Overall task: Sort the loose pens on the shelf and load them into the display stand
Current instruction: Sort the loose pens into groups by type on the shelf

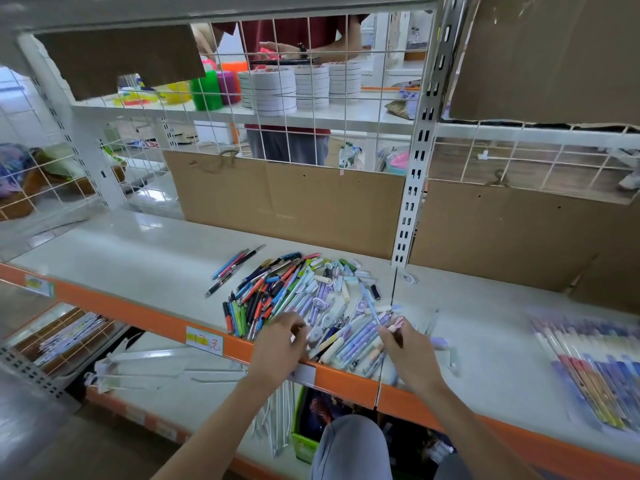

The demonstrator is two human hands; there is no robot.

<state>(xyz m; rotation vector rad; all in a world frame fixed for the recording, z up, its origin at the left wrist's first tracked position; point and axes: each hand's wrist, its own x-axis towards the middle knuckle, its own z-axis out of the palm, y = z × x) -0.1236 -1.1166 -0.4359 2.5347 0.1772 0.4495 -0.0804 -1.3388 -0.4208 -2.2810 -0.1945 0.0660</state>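
both hands work the pen pile [298, 299] on the shelf [138, 258], still sorting: my right hand [408, 355] pinches a pen [372, 311], left hand [280, 344] fingers curled on pens, grip unclear; next, group alike ones.

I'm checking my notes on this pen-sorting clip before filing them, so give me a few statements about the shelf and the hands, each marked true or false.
1. The pile of pens lies on the white shelf. True.
2. The right hand holds nothing. False: it pinches a few pens at the near edge of the pile.
3. A few pens lie apart from the pile, to its left. True.
4. The left hand is lifted high above the shelf. False: it is down at the near edge of the pile, fingers on the pens.
5. A row of pens lies on the shelf to the right of the pile. True, though blurred.
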